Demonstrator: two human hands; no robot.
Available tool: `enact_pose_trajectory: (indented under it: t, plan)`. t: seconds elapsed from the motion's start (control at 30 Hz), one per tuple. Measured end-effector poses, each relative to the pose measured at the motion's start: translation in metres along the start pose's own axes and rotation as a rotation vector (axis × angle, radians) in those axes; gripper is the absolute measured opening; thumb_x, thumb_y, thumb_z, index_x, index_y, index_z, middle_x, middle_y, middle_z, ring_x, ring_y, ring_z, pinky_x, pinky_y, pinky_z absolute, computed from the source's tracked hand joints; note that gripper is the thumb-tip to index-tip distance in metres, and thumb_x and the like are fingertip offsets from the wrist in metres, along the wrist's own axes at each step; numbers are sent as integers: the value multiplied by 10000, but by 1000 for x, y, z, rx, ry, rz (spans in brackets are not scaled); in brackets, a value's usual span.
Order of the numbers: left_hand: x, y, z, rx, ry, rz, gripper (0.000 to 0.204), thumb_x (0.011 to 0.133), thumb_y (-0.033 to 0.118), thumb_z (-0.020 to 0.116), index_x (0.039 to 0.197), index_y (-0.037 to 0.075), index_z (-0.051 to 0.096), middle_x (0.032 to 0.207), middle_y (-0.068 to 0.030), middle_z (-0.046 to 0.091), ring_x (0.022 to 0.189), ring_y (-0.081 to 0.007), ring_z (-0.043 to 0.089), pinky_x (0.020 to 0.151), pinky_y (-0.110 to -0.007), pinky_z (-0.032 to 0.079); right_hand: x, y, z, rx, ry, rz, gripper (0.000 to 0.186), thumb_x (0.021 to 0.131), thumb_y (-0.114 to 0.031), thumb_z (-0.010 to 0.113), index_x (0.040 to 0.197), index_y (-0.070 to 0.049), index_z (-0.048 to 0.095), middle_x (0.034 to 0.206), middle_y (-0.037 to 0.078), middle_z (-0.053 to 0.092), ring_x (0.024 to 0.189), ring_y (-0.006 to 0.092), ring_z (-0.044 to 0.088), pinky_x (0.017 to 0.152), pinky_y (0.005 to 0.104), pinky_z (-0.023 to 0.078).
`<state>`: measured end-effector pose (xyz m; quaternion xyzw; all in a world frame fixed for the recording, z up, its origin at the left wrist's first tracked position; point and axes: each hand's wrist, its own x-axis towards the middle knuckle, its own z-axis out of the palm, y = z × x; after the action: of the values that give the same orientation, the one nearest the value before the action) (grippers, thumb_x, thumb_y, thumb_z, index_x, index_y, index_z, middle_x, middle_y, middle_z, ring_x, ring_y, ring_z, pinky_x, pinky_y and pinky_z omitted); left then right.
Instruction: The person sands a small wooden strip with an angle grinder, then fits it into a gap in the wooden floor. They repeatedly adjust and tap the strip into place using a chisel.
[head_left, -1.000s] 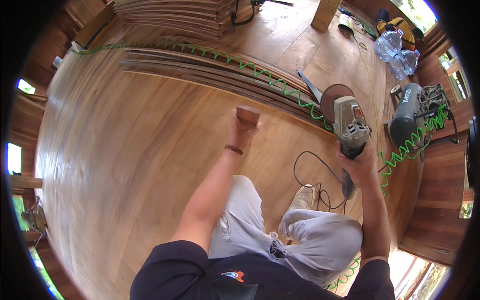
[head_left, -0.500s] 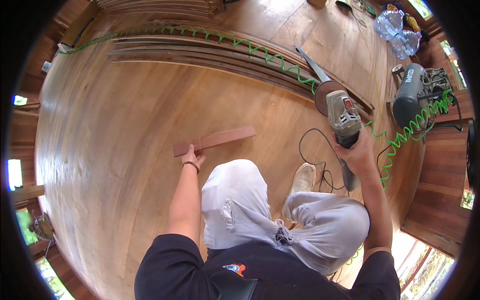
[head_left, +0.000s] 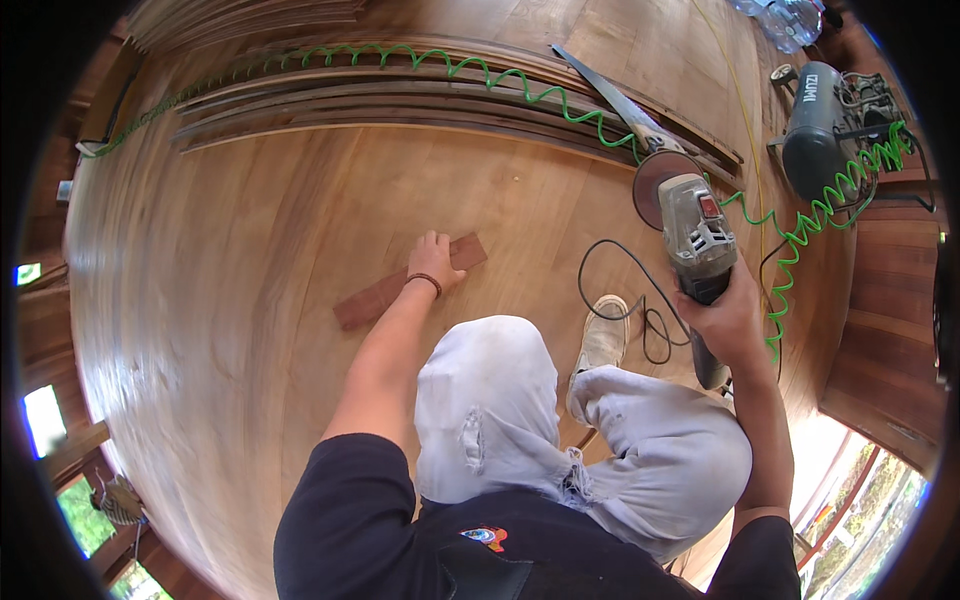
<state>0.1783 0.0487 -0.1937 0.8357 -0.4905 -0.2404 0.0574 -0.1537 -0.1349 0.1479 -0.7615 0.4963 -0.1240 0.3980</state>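
Observation:
A short reddish-brown piece of wood [head_left: 375, 302] lies slantwise on the wooden floor in front of my knee. My left hand [head_left: 437, 262] grips it from above, nearer its right end, and hides part of it. In my right hand [head_left: 728, 312] is an angle grinder [head_left: 700, 225], held by its dark body. The grinder's round brown disc [head_left: 665, 190] points away from me. Whether the disc is turning I cannot tell. Just beyond the disc lies a handsaw [head_left: 603, 90], its blade across the long boards.
Long thin boards [head_left: 330, 108] lie stacked across the floor ahead, with a coiled green air hose [head_left: 515, 75] over them. An air compressor [head_left: 815, 130] stands at far right, near clear plastic bottles [head_left: 790, 25]. A black cable [head_left: 585, 275] loops beside my shoe [head_left: 605, 335].
My left hand has shifted from the wood's left end to nearer its right end, now over the top. The wood is tilted more steeply. The grinder stays in my right hand; the whole view has shifted.

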Motion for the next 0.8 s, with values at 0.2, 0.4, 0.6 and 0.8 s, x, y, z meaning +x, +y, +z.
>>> enact_pose_trajectory:
  t: [0.2, 0.4, 0.6, 0.8]
  plan:
    - [-41, 8, -105, -493, 550, 337, 545, 740, 101, 697, 1268, 4, 605, 1241, -207, 620, 1134, -410, 622, 982, -476, 540, -7, -24, -17, -13, 86, -67, 503, 748, -47, 843, 1207, -13, 640, 1021, 81, 759, 906, 175, 721, 849, 351, 575]
    - [-96, 13, -170, -697, 727, 385, 528, 796, -34, 584, 1322, -12, 622, 1236, -159, 695, 1149, -300, 683, 1021, -367, 530, -16, -88, -18, 177, -29, -135, 416, 785, -19, 796, 1175, -11, 654, 1004, 39, 731, 879, 111, 682, 811, 284, 562]
    - [-123, 33, -141, -1206, 636, 193, 472, 843, -74, 555, 1293, 21, 664, 1235, -56, 708, 1154, -163, 646, 1005, -304, 508, -45, -123, 24, 168, -228, -183, 518, 765, -89, 863, 1216, -2, 624, 1035, 83, 753, 944, 143, 707, 872, 336, 585]
    - [-116, 61, -121, -1078, 721, 259, 456, 826, -87, 610, 1258, 46, 674, 1090, -113, 730, 992, -247, 705, 892, -341, 553, -62, -129, 58, -136, -478, -226, 622, 754, -274, 860, 1239, 24, 612, 1087, 180, 763, 1001, 286, 755, 927, 381, 564]
